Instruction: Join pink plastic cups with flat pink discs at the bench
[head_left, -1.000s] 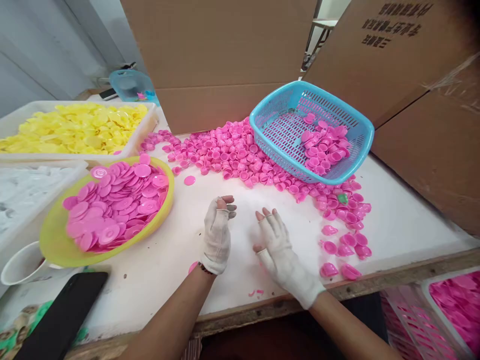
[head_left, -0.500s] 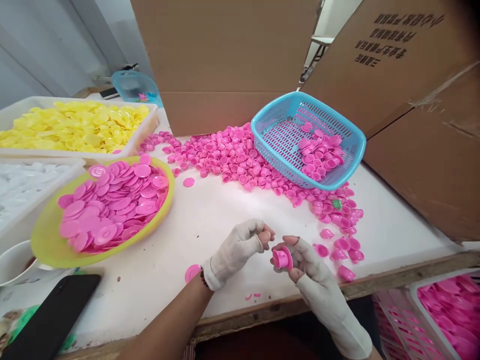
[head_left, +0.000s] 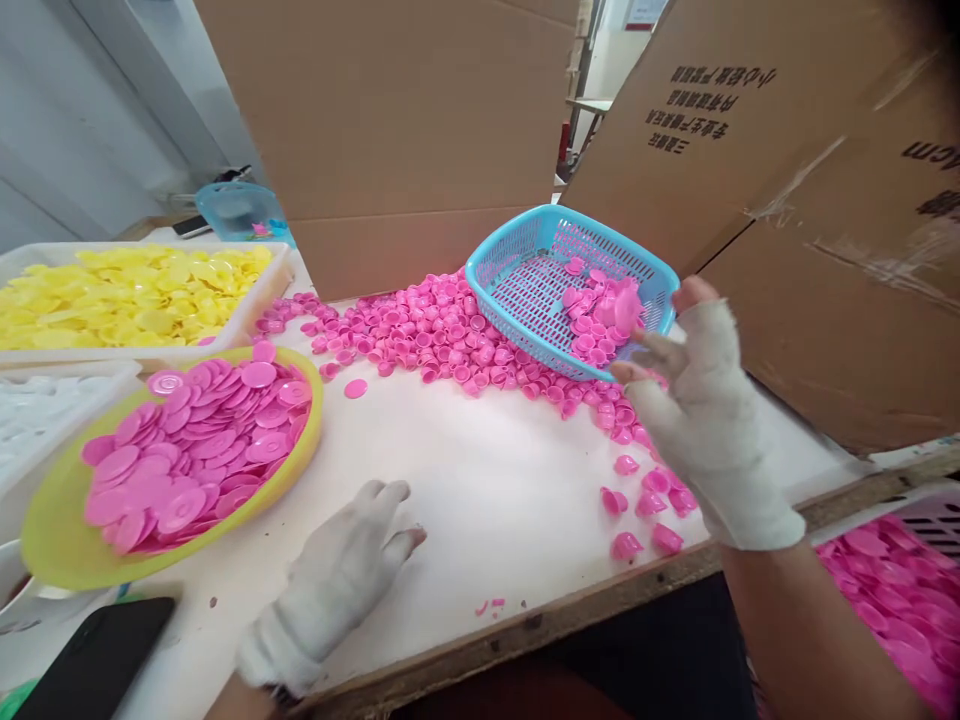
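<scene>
My right hand (head_left: 697, 390), in a whitish fingerless glove, reaches over the near right side of a blue slotted basket (head_left: 517, 310). Its fingers are spread. Just beyond the fingertips a pink toy cup with its saucer (head_left: 626, 305) appears over the small pink pieces in the basket, blurred; whether it is falling or resting I cannot tell. Low over the white tabletop, my left hand (head_left: 341, 565) wears a similar glove. Its thumb stands apart from the fingers, and nothing shows between them. Loose pink cups (head_left: 442, 330) lie heaped beside the basket.
Pink saucers (head_left: 202, 440) fill a yellow bowl (head_left: 315, 400) on the left. Behind it stands a tray of yellow pieces (head_left: 135, 295); a black phone (head_left: 97, 655) lies in front. Cardboard (head_left: 420, 110) walls the back and right. A wooden edge (head_left: 525, 625) borders the table.
My right hand has moved up and right to the basket and opened, letting go of the cup with saucer. My left hand has drawn away left and down. The view has shifted slightly.
</scene>
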